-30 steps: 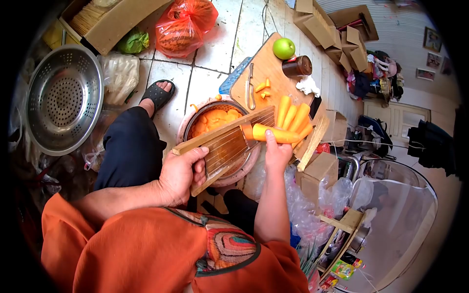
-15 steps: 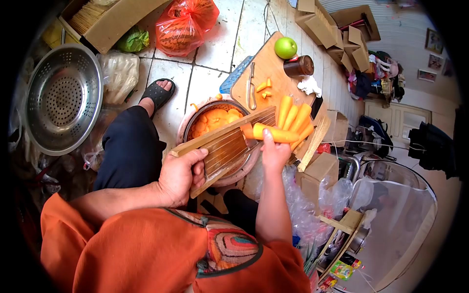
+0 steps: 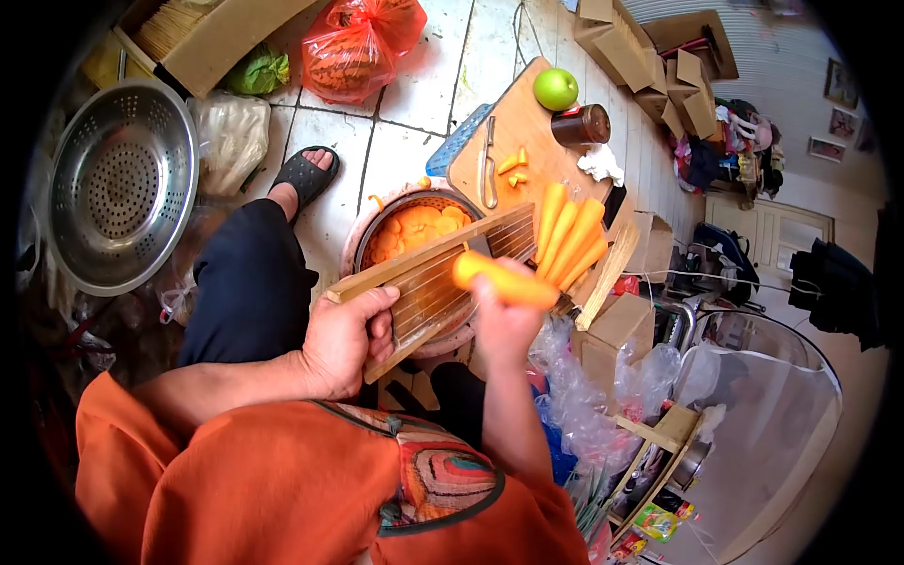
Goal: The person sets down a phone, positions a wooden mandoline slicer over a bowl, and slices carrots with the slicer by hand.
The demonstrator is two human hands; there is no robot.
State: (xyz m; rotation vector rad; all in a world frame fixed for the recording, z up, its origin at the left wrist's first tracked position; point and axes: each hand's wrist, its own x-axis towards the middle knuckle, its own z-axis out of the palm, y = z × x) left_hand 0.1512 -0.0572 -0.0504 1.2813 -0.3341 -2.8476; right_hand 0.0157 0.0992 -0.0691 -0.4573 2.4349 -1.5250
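Note:
My left hand point(image 3: 348, 330) grips the near end of a wooden slicer point(image 3: 428, 292), which slants across a round container. My right hand point(image 3: 506, 325) is closed around a peeled carrot point(image 3: 504, 281), blurred by motion, held over the slicer's face. Whether the carrot touches the wood I cannot tell. Under the slicer, a dark-rimmed basket point(image 3: 363, 247) holds orange carrot slices point(image 3: 414, 233). Several peeled carrots point(image 3: 570, 235) lie side by side just beyond my right hand, at the cutting board's near end.
The cutting board point(image 3: 518, 104) carries a knife point(image 3: 488, 169), carrot ends point(image 3: 513, 162), a green apple point(image 3: 556, 88) and a dark jar point(image 3: 581, 125). At left stands a metal colander point(image 3: 122, 188). A red bag point(image 3: 353, 52) sits on the tiles. Plastic bags point(image 3: 589, 395) lie at right.
My right hand has moved left and slightly down along the slicer with the carrot. My left hand and the slicer have stayed nearly in place.

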